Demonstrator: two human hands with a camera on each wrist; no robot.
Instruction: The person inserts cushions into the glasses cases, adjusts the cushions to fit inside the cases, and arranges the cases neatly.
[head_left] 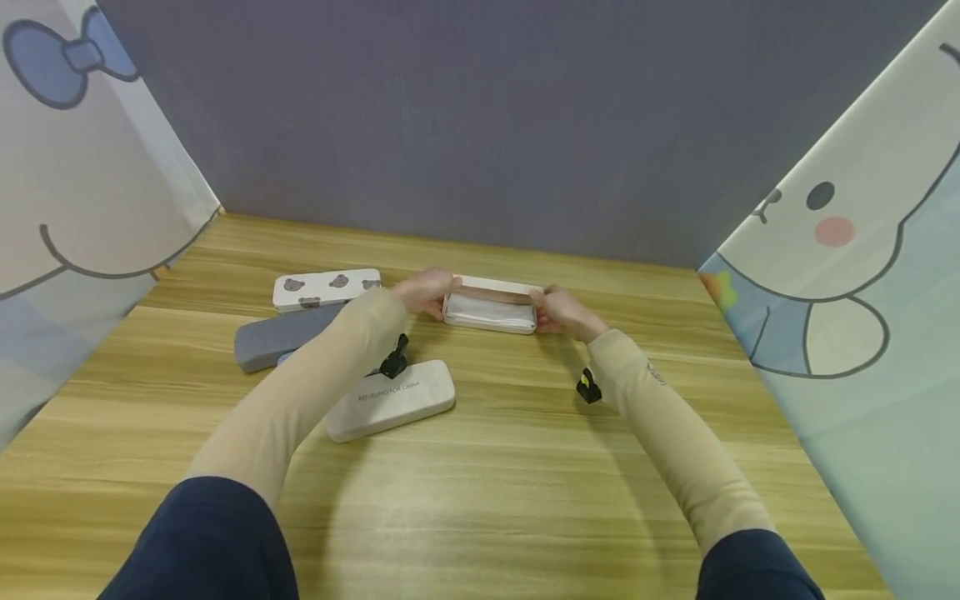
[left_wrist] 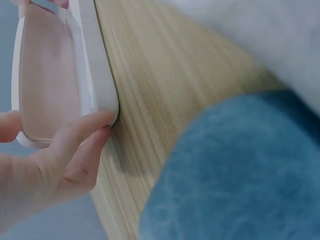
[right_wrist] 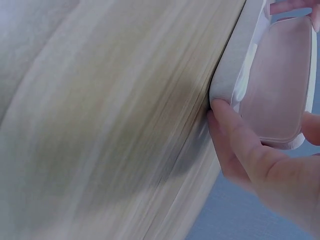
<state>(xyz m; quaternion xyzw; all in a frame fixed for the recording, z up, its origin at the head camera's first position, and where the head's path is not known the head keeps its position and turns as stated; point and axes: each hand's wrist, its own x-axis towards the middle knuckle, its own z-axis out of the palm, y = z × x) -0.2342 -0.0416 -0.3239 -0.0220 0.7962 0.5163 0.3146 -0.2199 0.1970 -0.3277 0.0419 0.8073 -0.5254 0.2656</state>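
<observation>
A white glasses case [head_left: 489, 327] with a pinkish lining lies on the table toward the back, its lid [head_left: 495, 286] raised. Inside it is a pale folded cloth [head_left: 487, 311]. My left hand [head_left: 425, 293] holds the case's left end, thumb on the lid and other fingers at the base. At the opposite end my right hand [head_left: 564, 312] grips lid and base the same way. Both wrist views show the lining of the raised lid [left_wrist: 47, 75] between thumb and fingers. Some fingertips are hidden behind the case.
Left of the hands lie a white case with bear prints [head_left: 324, 287], a grey-blue case [head_left: 273, 340] and a white lettered case [head_left: 401, 404]. A blue case [left_wrist: 235, 170] is mostly covered by my left arm in the head view. A grey wall [head_left: 465, 125] rises behind the table.
</observation>
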